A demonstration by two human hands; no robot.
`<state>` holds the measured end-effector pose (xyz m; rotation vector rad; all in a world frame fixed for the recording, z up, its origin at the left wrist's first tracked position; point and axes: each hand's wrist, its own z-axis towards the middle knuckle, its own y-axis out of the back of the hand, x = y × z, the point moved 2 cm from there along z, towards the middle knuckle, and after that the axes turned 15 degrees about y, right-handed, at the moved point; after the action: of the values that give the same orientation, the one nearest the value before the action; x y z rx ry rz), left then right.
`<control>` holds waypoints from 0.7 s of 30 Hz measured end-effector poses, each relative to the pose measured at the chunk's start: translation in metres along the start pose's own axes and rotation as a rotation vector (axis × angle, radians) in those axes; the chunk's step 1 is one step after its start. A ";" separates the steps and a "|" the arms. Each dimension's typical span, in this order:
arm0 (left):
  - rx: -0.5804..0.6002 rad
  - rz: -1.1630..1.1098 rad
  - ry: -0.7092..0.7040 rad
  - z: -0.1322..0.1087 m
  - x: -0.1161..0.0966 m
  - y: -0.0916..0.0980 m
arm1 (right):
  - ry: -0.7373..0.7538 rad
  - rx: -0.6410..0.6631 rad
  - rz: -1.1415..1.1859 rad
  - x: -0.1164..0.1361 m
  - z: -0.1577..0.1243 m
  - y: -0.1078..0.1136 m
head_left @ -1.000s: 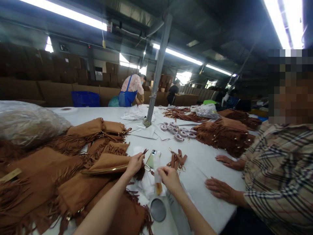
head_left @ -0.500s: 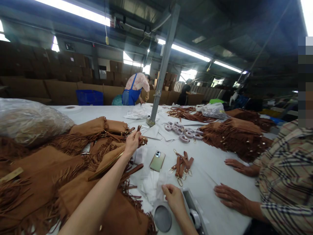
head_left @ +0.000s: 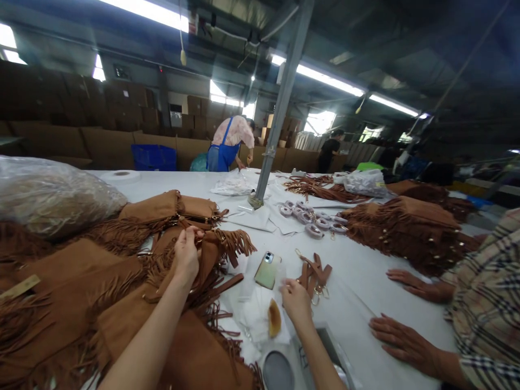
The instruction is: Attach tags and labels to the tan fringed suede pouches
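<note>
My left hand (head_left: 187,252) is closed on the top edge of a brown fringed suede bag (head_left: 211,250), lifting it over a heap of the same bags (head_left: 73,281). My right hand (head_left: 296,299) rests with fingers curled on white tissue paper (head_left: 255,311) that shows a small amber piece (head_left: 274,319). Whether the fingers hold anything is hidden. A green phone (head_left: 267,269) lies face down between my hands. Brown leather straps with metal clasps (head_left: 314,273) lie just beyond my right hand.
A co-worker in a plaid shirt (head_left: 487,303) lays both hands (head_left: 406,341) flat on the white table (head_left: 357,287) at right. More fringed bags (head_left: 402,227), tape rolls (head_left: 312,219), a steel post (head_left: 280,103) and a plastic-wrapped bundle (head_left: 49,195) stand around. A person in a blue apron (head_left: 227,146) works far back.
My left hand pulled the fringed bag back toward me and lower onto the pile. My right hand moved forward across the tissue toward the straps. The view tilted left.
</note>
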<state>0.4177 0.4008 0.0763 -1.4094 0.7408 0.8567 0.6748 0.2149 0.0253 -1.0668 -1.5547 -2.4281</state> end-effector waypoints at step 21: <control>-0.158 -0.150 -0.301 0.023 -0.093 0.059 | -0.020 0.580 -0.200 0.049 0.107 -0.145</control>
<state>0.3180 0.4163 0.1267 -1.4136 0.3403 0.9983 0.6343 0.3876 -0.0323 -0.8504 -2.2600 -1.8542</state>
